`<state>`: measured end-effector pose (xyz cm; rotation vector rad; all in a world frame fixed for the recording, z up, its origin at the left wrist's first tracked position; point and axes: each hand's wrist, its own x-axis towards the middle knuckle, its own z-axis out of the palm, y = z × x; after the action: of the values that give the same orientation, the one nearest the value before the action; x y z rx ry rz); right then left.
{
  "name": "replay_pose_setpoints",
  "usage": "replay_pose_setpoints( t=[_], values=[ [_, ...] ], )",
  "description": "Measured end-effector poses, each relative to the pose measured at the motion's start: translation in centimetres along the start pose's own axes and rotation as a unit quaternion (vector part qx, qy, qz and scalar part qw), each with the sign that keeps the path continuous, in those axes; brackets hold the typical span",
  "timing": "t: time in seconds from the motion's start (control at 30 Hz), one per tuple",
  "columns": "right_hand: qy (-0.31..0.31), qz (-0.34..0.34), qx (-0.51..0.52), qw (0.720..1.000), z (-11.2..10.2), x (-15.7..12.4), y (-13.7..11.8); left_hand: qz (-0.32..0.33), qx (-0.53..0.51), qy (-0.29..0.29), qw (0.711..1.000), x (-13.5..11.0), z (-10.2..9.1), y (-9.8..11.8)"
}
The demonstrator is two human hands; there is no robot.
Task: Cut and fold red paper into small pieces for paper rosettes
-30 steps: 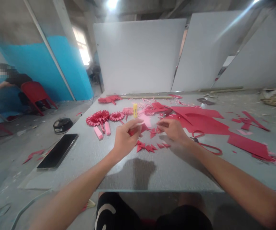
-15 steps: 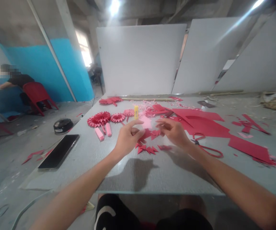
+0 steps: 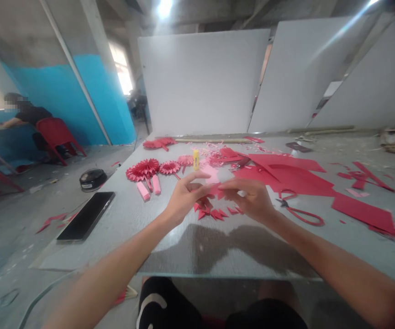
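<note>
My left hand [image 3: 185, 197] is pinched on a small red paper piece [image 3: 217, 191] above the table. From the other side, my right hand [image 3: 250, 197] closes its fingertips on that same piece, and the fingers partly hide it. Just below both hands lie several small folded red paper pieces [image 3: 214, 214]. A pink paper [image 3: 207, 172] is right behind the held piece. Farther back stands a yellow glue stick [image 3: 196, 160]. Red-handled scissors [image 3: 305, 215] rest to the right of my right hand.
Pleated red paper rosettes [image 3: 143, 169] and pink folded strips [image 3: 143, 191] lie to the left. A black phone [image 3: 86, 216] is at the table's left edge. Red paper sheets [image 3: 296, 179] spread at the right, with paper scraps behind. A person [image 3: 29, 114] sits far left.
My right hand has moved left and in to the paper piece, and its fingers have closed there beside my left hand's. My left hand stays nearly in place.
</note>
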<state>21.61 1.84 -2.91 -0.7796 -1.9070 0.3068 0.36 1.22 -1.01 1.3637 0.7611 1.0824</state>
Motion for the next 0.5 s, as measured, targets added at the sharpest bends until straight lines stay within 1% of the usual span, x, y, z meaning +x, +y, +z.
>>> replay_pose_setpoints(
  t=[0.07,0.13,0.2,0.27,0.33,0.5],
  values=[
    [0.050,-0.010,-0.072,0.996,0.0,0.0,0.3,0.031,0.006,0.025,0.999,-0.1,0.1,0.1],
    [0.074,-0.022,-0.122,0.990,0.1,-0.1,0.4,0.057,0.032,0.034,0.997,-0.3,0.2,0.0],
    [0.065,-0.038,-0.135,0.988,0.4,-0.2,0.2,0.067,0.074,0.033,0.994,-0.4,0.3,-0.2],
    [0.043,-0.058,-0.124,0.990,0.6,-0.3,-0.1,0.072,0.113,0.035,0.990,-0.4,0.4,-0.4],
    [0.026,-0.062,-0.109,0.992,0.8,-0.4,-0.6,0.079,0.127,0.041,0.988,-0.4,0.5,-0.6],
    [0.018,-0.017,-0.073,0.997,0.9,-0.5,-1.0,0.089,0.126,0.061,0.986,-0.4,0.6,-0.8]
  ],
)
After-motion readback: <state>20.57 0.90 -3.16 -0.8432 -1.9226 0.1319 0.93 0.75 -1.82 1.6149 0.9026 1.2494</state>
